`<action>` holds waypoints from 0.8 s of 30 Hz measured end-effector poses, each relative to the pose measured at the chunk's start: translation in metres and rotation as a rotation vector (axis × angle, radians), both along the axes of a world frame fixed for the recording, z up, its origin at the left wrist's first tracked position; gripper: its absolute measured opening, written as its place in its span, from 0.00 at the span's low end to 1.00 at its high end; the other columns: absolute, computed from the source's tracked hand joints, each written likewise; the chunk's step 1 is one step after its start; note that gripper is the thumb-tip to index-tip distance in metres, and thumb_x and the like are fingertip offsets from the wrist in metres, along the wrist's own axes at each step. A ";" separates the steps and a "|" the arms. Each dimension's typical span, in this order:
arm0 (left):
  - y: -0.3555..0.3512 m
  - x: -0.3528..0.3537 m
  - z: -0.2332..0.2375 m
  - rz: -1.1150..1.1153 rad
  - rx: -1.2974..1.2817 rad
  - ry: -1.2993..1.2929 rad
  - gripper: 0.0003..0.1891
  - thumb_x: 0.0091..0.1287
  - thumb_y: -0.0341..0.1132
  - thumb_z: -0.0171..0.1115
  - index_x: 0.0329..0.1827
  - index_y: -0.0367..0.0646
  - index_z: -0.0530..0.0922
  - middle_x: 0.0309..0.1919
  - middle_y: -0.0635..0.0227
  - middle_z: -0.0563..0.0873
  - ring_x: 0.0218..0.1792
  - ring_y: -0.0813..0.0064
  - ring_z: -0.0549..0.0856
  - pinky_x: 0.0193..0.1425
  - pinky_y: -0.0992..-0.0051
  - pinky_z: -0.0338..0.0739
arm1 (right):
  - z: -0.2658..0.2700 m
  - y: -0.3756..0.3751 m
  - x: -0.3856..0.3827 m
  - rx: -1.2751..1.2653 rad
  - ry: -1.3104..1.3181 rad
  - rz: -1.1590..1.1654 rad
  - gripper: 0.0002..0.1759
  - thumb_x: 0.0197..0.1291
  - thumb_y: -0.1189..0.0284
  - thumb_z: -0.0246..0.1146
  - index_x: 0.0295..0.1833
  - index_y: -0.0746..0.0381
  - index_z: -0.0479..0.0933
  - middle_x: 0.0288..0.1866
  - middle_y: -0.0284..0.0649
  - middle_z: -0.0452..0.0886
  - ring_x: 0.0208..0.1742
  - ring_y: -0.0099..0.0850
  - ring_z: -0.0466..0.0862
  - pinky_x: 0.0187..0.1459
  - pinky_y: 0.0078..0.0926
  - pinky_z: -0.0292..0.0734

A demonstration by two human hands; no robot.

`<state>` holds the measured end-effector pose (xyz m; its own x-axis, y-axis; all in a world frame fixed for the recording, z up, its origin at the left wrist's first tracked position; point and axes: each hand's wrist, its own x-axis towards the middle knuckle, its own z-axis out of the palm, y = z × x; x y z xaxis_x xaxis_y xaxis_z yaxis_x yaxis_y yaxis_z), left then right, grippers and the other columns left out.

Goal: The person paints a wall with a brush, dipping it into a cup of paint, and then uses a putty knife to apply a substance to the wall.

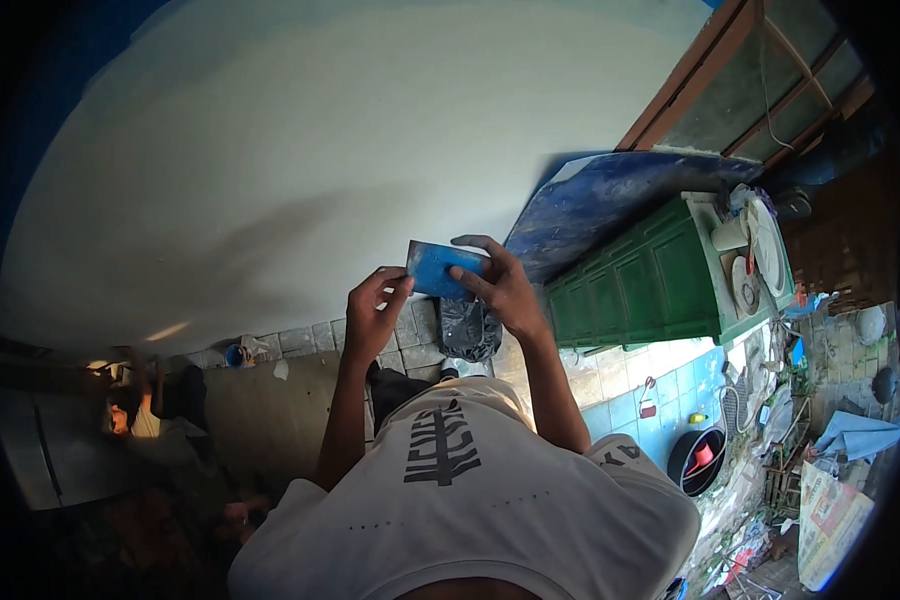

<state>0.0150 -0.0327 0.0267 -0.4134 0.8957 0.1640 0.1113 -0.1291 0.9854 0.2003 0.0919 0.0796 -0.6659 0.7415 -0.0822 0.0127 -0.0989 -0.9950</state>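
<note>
A flat, rectangular blue piece [432, 262] with pale smudges is held up in front of the white wall [300, 130]. My right hand [505, 290] grips its right end, thumb across the face and the other fingers at the top edge and behind. At the lower left corner, the thumb and fingertips of my left hand [378, 300] pinch together right at the edge. Greyish dust coats several fingertips. Below my hands, a black plastic bag [468, 328] sits on the tiled floor.
A green panelled cabinet [635, 275] stands at right, with a blue-stained board [610, 200] leaning behind it. A black tub [696, 461] and clutter lie lower right. At far left, another person [148, 410] is near the wall; a blue container [235, 355] sits at its foot.
</note>
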 end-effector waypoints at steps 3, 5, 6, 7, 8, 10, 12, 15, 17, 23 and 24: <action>0.006 0.004 -0.006 0.116 -0.090 0.022 0.13 0.75 0.35 0.69 0.50 0.31 0.83 0.38 0.68 0.88 0.39 0.80 0.87 0.41 0.78 0.78 | -0.027 0.007 0.005 0.128 -0.038 -0.183 0.24 0.68 0.71 0.71 0.67 0.64 0.76 0.40 0.38 0.87 0.41 0.24 0.84 0.48 0.23 0.80; 0.013 0.006 -0.021 0.139 -0.088 0.062 0.12 0.75 0.36 0.69 0.48 0.32 0.85 0.37 0.67 0.89 0.38 0.80 0.87 0.39 0.78 0.80 | -0.054 0.024 0.017 0.227 -0.190 -0.266 0.28 0.67 0.70 0.71 0.70 0.64 0.73 0.47 0.44 0.90 0.46 0.28 0.87 0.49 0.26 0.81; 0.018 0.008 -0.031 0.168 -0.075 0.102 0.12 0.74 0.36 0.70 0.47 0.33 0.87 0.37 0.67 0.90 0.38 0.80 0.87 0.37 0.79 0.81 | -0.064 0.029 0.025 0.219 -0.193 -0.285 0.28 0.67 0.70 0.71 0.70 0.64 0.73 0.47 0.44 0.90 0.46 0.28 0.87 0.49 0.26 0.81; 0.023 0.011 -0.040 0.142 -0.080 0.104 0.12 0.74 0.36 0.70 0.47 0.33 0.87 0.37 0.67 0.90 0.38 0.80 0.87 0.37 0.79 0.81 | -0.066 0.030 0.032 0.142 -0.191 -0.288 0.29 0.68 0.69 0.71 0.71 0.65 0.72 0.50 0.45 0.90 0.49 0.27 0.86 0.55 0.28 0.78; 0.028 0.015 -0.049 0.136 -0.071 0.112 0.12 0.74 0.36 0.70 0.47 0.33 0.87 0.37 0.66 0.90 0.38 0.80 0.87 0.37 0.79 0.81 | -0.069 0.030 0.040 0.064 -0.188 -0.296 0.30 0.69 0.67 0.71 0.72 0.66 0.72 0.53 0.45 0.90 0.53 0.27 0.86 0.61 0.30 0.76; 0.040 0.025 -0.064 0.086 -0.067 0.121 0.12 0.74 0.36 0.70 0.47 0.33 0.88 0.37 0.66 0.90 0.38 0.80 0.87 0.36 0.79 0.81 | -0.090 0.026 0.048 0.013 -0.140 -0.332 0.32 0.68 0.67 0.70 0.73 0.67 0.71 0.58 0.51 0.88 0.58 0.33 0.86 0.67 0.33 0.74; 0.053 0.038 -0.076 0.020 -0.039 0.182 0.11 0.74 0.36 0.70 0.46 0.34 0.88 0.37 0.65 0.90 0.38 0.80 0.87 0.35 0.79 0.80 | -0.139 0.024 0.055 0.073 -0.144 -0.417 0.31 0.66 0.71 0.69 0.72 0.69 0.71 0.56 0.55 0.88 0.59 0.33 0.86 0.60 0.30 0.78; 0.071 0.061 -0.084 -0.066 -0.079 0.174 0.12 0.74 0.36 0.70 0.46 0.33 0.88 0.38 0.65 0.90 0.39 0.79 0.87 0.36 0.78 0.81 | -0.148 0.024 0.088 -0.177 -0.104 -0.380 0.43 0.67 0.65 0.71 0.80 0.68 0.60 0.65 0.60 0.81 0.67 0.42 0.81 0.65 0.35 0.76; 0.079 0.074 -0.085 -0.126 -0.081 0.188 0.12 0.74 0.36 0.70 0.46 0.33 0.88 0.38 0.65 0.90 0.38 0.78 0.88 0.37 0.78 0.81 | -0.156 0.018 0.102 -0.246 -0.046 -0.386 0.43 0.68 0.67 0.70 0.81 0.68 0.58 0.62 0.55 0.83 0.62 0.39 0.84 0.63 0.33 0.77; 0.088 0.096 -0.092 -0.264 -0.108 0.253 0.12 0.74 0.37 0.70 0.47 0.34 0.87 0.38 0.63 0.90 0.37 0.76 0.87 0.38 0.75 0.82 | -0.185 -0.003 0.123 -0.324 0.074 -0.636 0.40 0.67 0.68 0.70 0.79 0.68 0.62 0.57 0.54 0.86 0.58 0.39 0.85 0.62 0.34 0.78; 0.090 0.099 -0.094 -0.264 -0.111 0.241 0.12 0.73 0.37 0.70 0.47 0.34 0.87 0.38 0.63 0.90 0.36 0.76 0.87 0.38 0.75 0.82 | -0.189 -0.002 0.129 -0.322 0.076 -0.644 0.40 0.67 0.68 0.70 0.79 0.68 0.62 0.57 0.54 0.86 0.58 0.39 0.85 0.62 0.34 0.78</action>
